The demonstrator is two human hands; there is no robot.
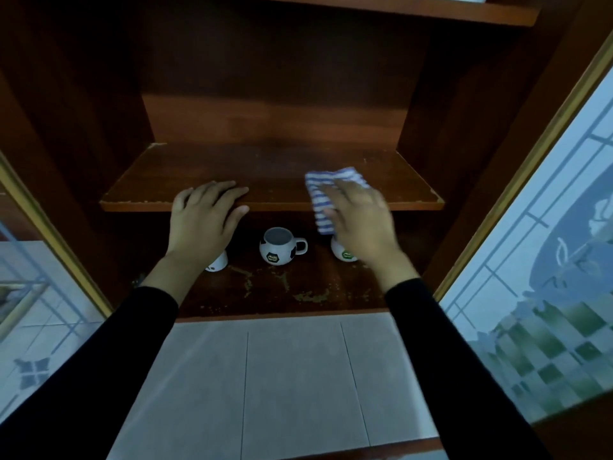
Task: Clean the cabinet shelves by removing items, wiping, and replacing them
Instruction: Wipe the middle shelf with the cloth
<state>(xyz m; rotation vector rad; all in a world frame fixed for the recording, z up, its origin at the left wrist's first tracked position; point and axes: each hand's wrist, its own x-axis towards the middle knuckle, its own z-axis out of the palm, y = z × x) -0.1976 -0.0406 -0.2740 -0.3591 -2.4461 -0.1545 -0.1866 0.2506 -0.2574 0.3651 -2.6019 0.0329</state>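
Grey floor tiles (pixel 292 386) at 6 o'clock. Frosted glass door (pixel 547 260) at 3 o'clock, gold frame, green checker pattern. Second glass door (pixel 26 260) at 9 o'clock.

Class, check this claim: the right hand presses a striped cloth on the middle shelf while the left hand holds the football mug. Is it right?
No. The head view shows the left hand resting flat on the front edge of the middle shelf, holding nothing; the football mug stands untouched on the shelf below. The right hand and striped cloth are as stated.
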